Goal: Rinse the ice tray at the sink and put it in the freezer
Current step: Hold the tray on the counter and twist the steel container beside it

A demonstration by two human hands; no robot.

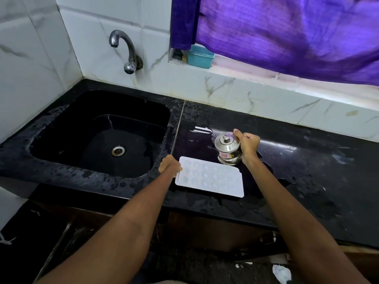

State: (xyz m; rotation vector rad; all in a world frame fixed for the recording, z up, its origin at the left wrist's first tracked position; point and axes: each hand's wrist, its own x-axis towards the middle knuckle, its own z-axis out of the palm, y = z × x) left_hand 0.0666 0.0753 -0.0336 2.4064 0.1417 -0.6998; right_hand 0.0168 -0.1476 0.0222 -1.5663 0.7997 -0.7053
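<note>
Tray [210, 177] on wet counter [307, 160] mid-frame, L hand [169, 165] grips its left edge, R hand [247, 143] grasps steel pot [227, 148]; tap [125, 50] off, rinse prob done, freezer step left.

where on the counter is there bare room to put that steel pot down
Bare counter lies right of the steel pot, up to the tiled wall. It is crowded near the sink: the ice tray lies beside the pot.

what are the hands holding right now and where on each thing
Left hand grips the ice tray at its left end; right hand holds the steel pot at its right side.
</note>
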